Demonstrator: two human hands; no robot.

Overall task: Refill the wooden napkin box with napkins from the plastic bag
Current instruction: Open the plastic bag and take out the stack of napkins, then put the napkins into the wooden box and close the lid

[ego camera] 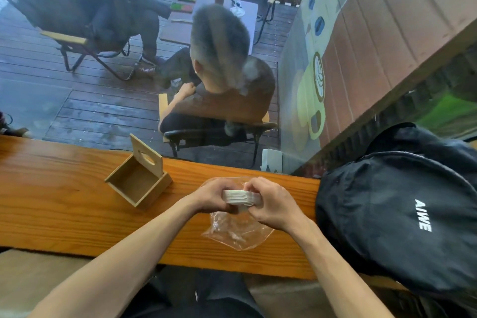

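A stack of white napkins (241, 197) is held between my left hand (213, 196) and my right hand (271, 204), just above the wooden counter. Under my hands lies a clear plastic bag (237, 231), crumpled and flat on the counter. The wooden napkin box (138, 179) stands to the left of my hands with its lid hinged upright. The lid has an oval slot. The inside of the box shows bare wood, with no napkins in it.
A long orange-brown wooden counter (64, 201) runs across in front of a glass window. A black backpack (402, 214) rests at the counter's right end, close to my right hand. Beyond the glass, people sit on chairs on a dark deck.
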